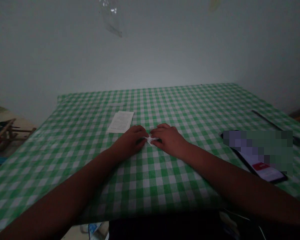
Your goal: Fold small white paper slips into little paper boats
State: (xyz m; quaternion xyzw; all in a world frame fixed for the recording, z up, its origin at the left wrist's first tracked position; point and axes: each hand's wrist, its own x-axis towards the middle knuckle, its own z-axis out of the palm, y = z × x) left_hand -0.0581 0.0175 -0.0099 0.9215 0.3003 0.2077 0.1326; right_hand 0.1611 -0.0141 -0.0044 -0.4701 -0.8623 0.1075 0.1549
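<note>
Near the middle of the table, a small crumpled piece of white paper or tissue (150,139) shows between my two hands. My left hand (133,138) pinches its left side between thumb and fingers. On the opposite side my right hand (170,138) has its thumb and fingers closed on it too. Both hands rest low over the checked cloth, fingertips almost meeting. Part of the white piece is hidden under the fingers. Just beyond my left hand lies a flat sheet of printed paper (121,122).
A green and white checked tablecloth (150,180) covers the table, which reaches a pale wall (165,50). To the right lies a phone (270,174), partly blurred out, with a thin dark stick-like object (267,119) beyond it. Wooden furniture (8,131) stands off to the left.
</note>
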